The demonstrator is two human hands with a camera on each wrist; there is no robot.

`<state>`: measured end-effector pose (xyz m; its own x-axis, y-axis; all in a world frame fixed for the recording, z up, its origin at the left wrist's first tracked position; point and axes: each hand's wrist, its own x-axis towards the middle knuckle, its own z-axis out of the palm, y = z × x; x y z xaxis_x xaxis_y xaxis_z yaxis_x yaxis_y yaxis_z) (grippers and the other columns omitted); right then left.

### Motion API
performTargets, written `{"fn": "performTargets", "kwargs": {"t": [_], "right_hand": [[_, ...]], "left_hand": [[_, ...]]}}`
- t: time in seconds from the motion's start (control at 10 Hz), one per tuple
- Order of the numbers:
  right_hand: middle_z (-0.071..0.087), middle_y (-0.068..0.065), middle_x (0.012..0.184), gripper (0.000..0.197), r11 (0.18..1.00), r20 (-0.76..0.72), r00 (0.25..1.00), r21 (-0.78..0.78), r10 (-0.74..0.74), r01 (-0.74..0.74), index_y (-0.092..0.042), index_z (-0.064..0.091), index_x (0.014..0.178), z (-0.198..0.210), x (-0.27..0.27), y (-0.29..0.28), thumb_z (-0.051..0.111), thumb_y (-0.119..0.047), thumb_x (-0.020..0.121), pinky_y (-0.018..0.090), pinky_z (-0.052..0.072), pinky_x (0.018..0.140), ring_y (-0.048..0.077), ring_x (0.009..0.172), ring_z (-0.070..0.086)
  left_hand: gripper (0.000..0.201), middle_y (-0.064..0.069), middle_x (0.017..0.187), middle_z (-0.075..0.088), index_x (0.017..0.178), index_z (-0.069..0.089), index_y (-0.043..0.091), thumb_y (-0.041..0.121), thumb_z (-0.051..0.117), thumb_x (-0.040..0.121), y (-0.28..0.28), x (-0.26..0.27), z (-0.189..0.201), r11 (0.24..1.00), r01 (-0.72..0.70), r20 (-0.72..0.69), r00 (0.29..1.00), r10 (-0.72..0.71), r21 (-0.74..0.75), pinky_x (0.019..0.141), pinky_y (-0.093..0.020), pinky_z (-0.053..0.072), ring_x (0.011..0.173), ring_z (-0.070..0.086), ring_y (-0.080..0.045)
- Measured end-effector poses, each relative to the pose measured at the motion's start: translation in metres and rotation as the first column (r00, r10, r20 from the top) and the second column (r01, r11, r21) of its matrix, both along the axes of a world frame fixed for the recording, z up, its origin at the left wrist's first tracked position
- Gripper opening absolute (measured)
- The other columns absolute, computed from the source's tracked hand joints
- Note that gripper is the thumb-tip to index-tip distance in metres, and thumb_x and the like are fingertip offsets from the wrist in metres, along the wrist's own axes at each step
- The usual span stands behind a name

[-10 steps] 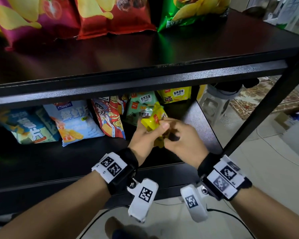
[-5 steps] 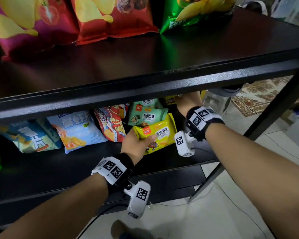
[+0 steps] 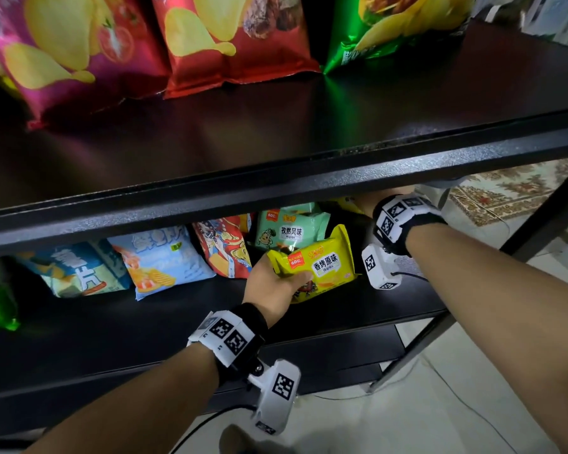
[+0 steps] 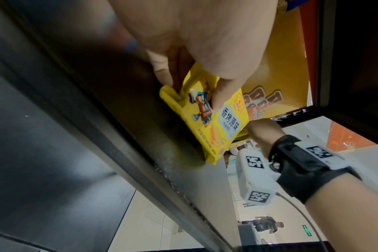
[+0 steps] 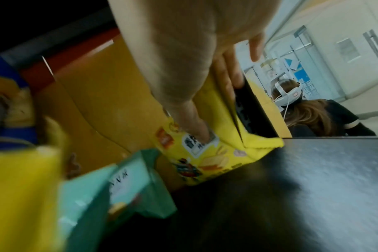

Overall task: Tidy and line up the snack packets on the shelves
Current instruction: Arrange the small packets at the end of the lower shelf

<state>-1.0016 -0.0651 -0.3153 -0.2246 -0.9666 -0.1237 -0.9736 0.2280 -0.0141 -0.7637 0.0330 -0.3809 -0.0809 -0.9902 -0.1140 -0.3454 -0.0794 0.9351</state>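
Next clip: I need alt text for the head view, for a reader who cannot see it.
The left hand grips a yellow packet on the lower shelf, while the right hand reaches under the upper shelf, its fingers hidden. Blue, red and mint packets lean in a row at the back of the lower shelf; large crisp bags stand on the upper one.

Glossy plastic yellow packet point(image 3: 318, 267); smooth, dark shelf point(image 3: 210, 132).

Patterned rug point(image 3: 505, 194) lying on pale tiled floor point(image 3: 456, 404) right of the shelving. Thin cable point(image 3: 466, 401) trailing across the tiles. A person wearing a white headset point(image 5: 288, 93) sitting in the background, back turned.
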Motion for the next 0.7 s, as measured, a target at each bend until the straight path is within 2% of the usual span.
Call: {"fn": "performTargets", "kwargs": {"t": [0.1,0.2,0.3,0.4,0.5,0.6,0.7], "right_hand": [[0.036,0.014,0.152,0.055,0.999,0.035,0.999,-0.027,0.022,-0.021,-0.028,0.024,0.152,0.002,-0.006,0.013,0.04,-0.041,0.1,0.055,0.038,0.106,0.038,0.133,0.042],[0.048,0.011,0.144,0.04,0.949,0.105,0.994,-0.314,0.044,-0.009,-0.021,0.045,0.14,0.019,-0.01,0.031,0.044,-0.031,0.101,0.042,0.036,0.109,0.031,0.13,0.046],[0.053,0.014,0.136,0.034,0.874,0.235,0.972,-0.473,0.005,0.11,-0.013,0.053,0.129,0.039,-0.011,0.047,0.038,-0.028,0.103,0.037,0.031,0.108,0.03,0.127,0.047],[0.057,0.016,0.133,0.033,0.851,0.425,0.905,-0.468,-0.017,0.236,-0.011,0.058,0.126,0.047,-0.013,0.067,0.045,-0.028,0.101,0.035,0.034,0.104,0.032,0.125,0.05],[0.065,0.022,0.119,0.033,0.796,0.697,0.715,-0.46,0.049,0.393,-0.001,0.066,0.116,0.048,-0.006,0.091,0.057,-0.024,0.094,0.036,0.045,0.092,0.035,0.112,0.06],[0.07,0.012,0.091,0.02,0.786,0.735,0.673,-0.462,0.08,0.411,-0.009,0.07,0.088,0.045,-0.004,0.095,0.07,-0.029,0.084,0.026,0.045,0.071,0.029,0.089,0.067],[0.061,-0.009,0.069,0.031,0.814,0.788,0.603,-0.428,0.122,0.393,-0.022,0.056,0.071,0.041,-0.002,0.098,0.085,-0.034,0.07,0.007,0.039,0.052,0.002,0.058,0.06]], "left_hand": [[0.03,0.012,0.097,0.075,0.104,0.064,0.023,0.023,0.083,0.081,0.001,-0.012,0.002,1.0,0.003,0.007,1.0,-0.003,-0.008,0.081,-0.023,0.055,0.09,0.07,-0.002],[0.03,0.006,0.098,0.075,0.102,0.063,0.019,0.024,0.084,0.081,-0.001,-0.038,0.002,1.0,0.013,0.025,1.0,-0.013,-0.015,0.088,-0.035,0.057,0.093,0.071,-0.013],[0.031,-0.001,0.094,0.074,0.096,0.062,0.015,0.031,0.083,0.081,-0.004,-0.071,0.002,0.999,0.038,0.091,0.995,-0.036,-0.025,0.084,-0.039,0.058,0.089,0.07,-0.019],[0.036,-0.007,0.091,0.072,0.095,0.058,0.012,0.033,0.084,0.079,-0.009,-0.096,0.005,0.999,0.048,0.072,0.996,-0.047,-0.011,0.079,-0.04,0.058,0.088,0.069,-0.027],[0.044,0.006,0.079,0.063,0.093,0.05,0.018,0.033,0.088,0.074,-0.014,-0.102,0.009,0.999,-0.007,0.093,0.996,0.012,-0.045,0.062,-0.026,0.052,0.072,0.063,-0.014],[0.034,-0.004,0.078,0.067,0.09,0.049,0.019,0.018,0.082,0.082,-0.016,-0.093,0.015,0.996,-0.085,-0.083,0.993,0.084,-0.004,0.048,-0.028,0.054,0.055,0.068,-0.013],[0.007,-0.013,0.082,0.068,0.1,0.056,0.011,0.017,0.059,0.1,-0.017,-0.073,0.024,0.987,-0.159,-0.232,0.96,0.156,0.008,0.05,-0.031,0.054,0.058,0.066,-0.019]]}}
